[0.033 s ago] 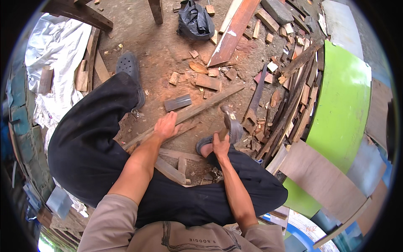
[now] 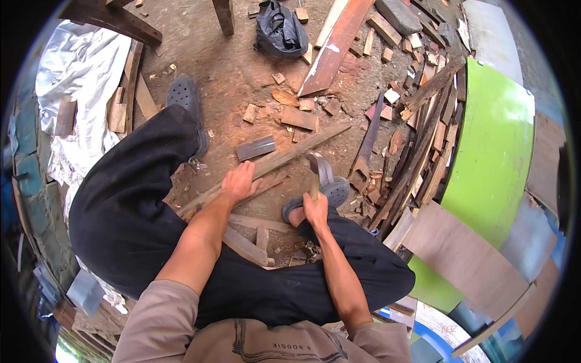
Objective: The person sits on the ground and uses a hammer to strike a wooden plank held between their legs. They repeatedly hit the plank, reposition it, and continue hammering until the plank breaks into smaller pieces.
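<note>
My left hand [image 2: 240, 181] grips a long, narrow wooden strip [image 2: 302, 145] that slants from near my left knee up to the right. Its fingers are wrapped over the wood. A hammer is held up by its wooden handle [image 2: 315, 183] in my right hand [image 2: 315, 209], over my right clog [image 2: 334, 191]. The blurred hammer head [image 2: 317, 162] is apart from the strip, just below its far right end. Beyond my left hand lies a short block with a dark grey face [image 2: 255, 147]. Thinner wood pieces [image 2: 245, 245] lie between my legs.
A handsaw [image 2: 367, 142] rests on the dirt to the right, beside a heap of scrap wood [image 2: 436, 139] and a green panel [image 2: 493, 145]. Ahead are a reddish-brown board [image 2: 339, 45] and a black plastic bag [image 2: 281, 33]. White cloth [image 2: 78, 72] lies at left.
The hammer head has swung slightly left and its handle is more upright, uncovering more of my right clog. My left hand and the wooden strip stay in place.
</note>
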`<state>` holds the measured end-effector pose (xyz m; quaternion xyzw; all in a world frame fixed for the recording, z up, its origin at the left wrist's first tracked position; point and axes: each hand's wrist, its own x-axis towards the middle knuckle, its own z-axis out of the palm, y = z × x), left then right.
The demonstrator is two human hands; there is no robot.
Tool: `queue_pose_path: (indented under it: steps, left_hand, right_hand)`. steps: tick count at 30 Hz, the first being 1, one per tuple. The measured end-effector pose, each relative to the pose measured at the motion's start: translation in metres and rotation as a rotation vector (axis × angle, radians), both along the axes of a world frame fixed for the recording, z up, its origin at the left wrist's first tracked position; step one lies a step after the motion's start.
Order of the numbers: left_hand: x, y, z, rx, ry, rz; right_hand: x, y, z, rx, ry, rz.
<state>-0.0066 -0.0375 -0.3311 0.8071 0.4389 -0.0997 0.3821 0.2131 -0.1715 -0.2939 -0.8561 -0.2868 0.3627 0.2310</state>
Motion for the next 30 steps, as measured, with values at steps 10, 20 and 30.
queue_pose_path:
  steps: [10, 20, 30]
  left_hand:
    - [-0.004, 0.026, -0.009, 0.08, -0.007, -0.093]
    - [-0.003, 0.025, -0.013, 0.183, 0.032, -0.008]
    - [-0.015, 0.017, -0.012, 0.087, 0.178, 0.122]
  right_hand:
    - [0.029, 0.029, 0.016, -0.202, 0.278, -0.254]
    - [0.02, 0.027, 0.034, -0.217, 0.366, -0.356]
    - [0.009, 0.027, 0.054, -0.213, 0.356, -0.275]
